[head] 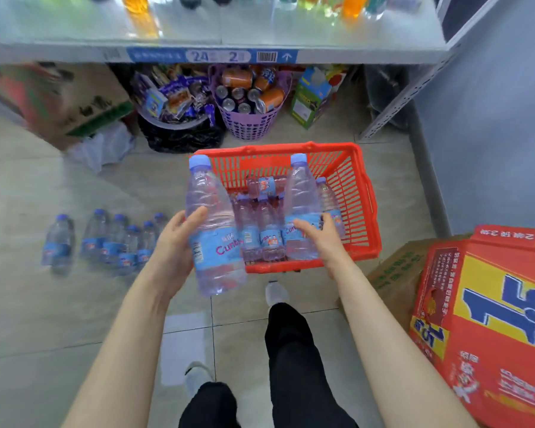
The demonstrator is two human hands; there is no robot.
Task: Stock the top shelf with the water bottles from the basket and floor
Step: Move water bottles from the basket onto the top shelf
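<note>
Holding one water bottle (212, 230) in my curled left hand (173, 245) by the red basket (365, 193), my right hand (325, 239) grips a second bottle (301, 208) inside it. I'd keep both upright and firmly held at the labels when raising them to the shelf (368, 55).

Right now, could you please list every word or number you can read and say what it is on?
"24" and "2": blue price strip on the shelf edge; small print blurred.
"Cun", pink, rest hidden: label of the water bottle in the left hand.
"1", big blue, next figure cut off: red carton; Chinese print unreadable.
Cans, snack packets, cardboard box: too blurred.
</note>
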